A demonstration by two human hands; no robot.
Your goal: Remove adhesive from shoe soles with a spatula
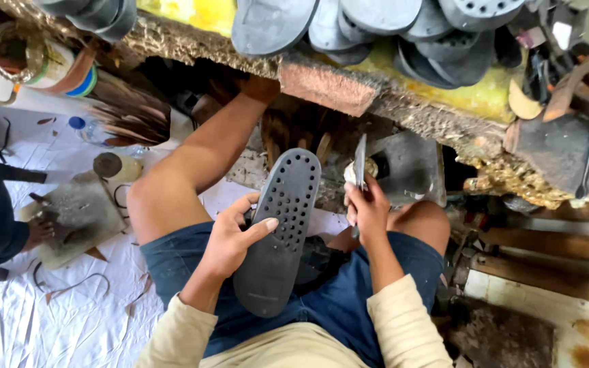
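A rough old workbench (322, 82) with a yellow, crumbly top runs across the upper part of the room, and a pile of dark shoe soles (403, 27) lies on top of it. Below the bench to the left, a white sheet (69, 320) covers the floor, with a flat grey board (80, 218) and a clear bottle (86, 129) resting on it. To the right of the bench lie brown wooden planks (553, 266), and soft daylight fills the place.
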